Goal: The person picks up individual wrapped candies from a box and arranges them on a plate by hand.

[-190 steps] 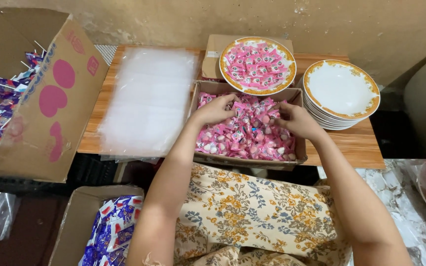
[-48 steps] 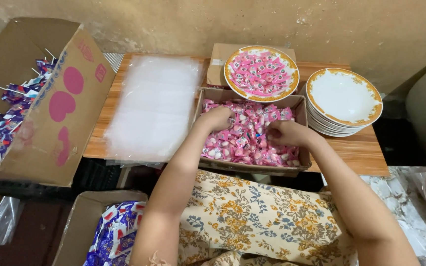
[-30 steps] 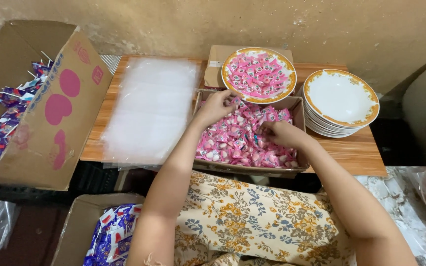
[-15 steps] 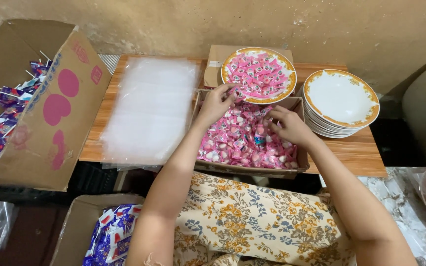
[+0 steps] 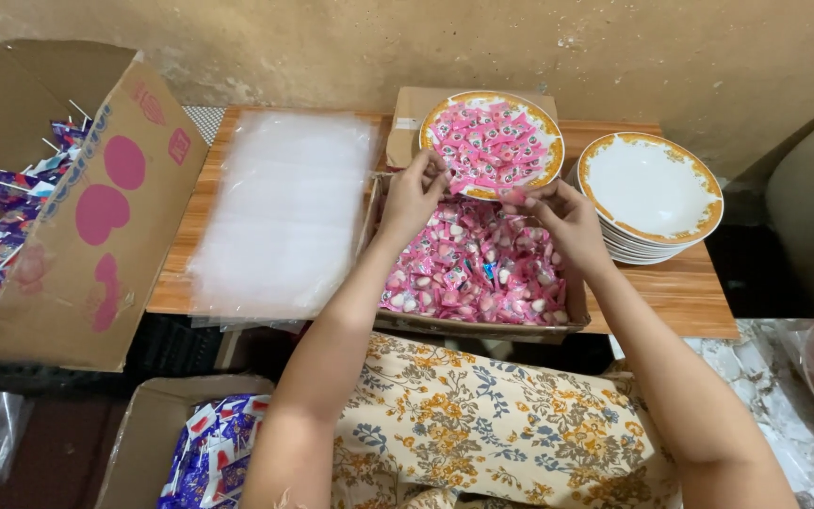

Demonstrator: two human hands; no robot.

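Head view looks down on a wooden table (image 5: 680,292), and the landmark here is the candy box (image 5: 482,325) — an open cardboard box full of pink wrapped candies (image 5: 473,273), at the table's near edge in front of the person. The left hand (image 5: 414,193) is raised over the far left corner of the box, fingers curled together near the rim of the candy plate (image 5: 492,141); it seems to pinch something small, but I cannot tell what. The right hand (image 5: 567,219) hovers over the far right part of the box, fingers bent and pinched loosely on a pink candy at the tips. The candy plate, with a yellow rim and a heap of the same pink candies, stands just behind the box on a smaller carton (image 5: 412,118). Right of the box is a stack of empty plates (image 5: 652,188). Left of the box lies a pile of clear plastic bags (image 5: 284,212). Further left — off the table — a big tilted carton (image 5: 96,217) holds lollipops (image 5: 11,198). Below the box, by the person's lap, another carton (image 5: 143,424) holds blue and white packets (image 5: 214,452).
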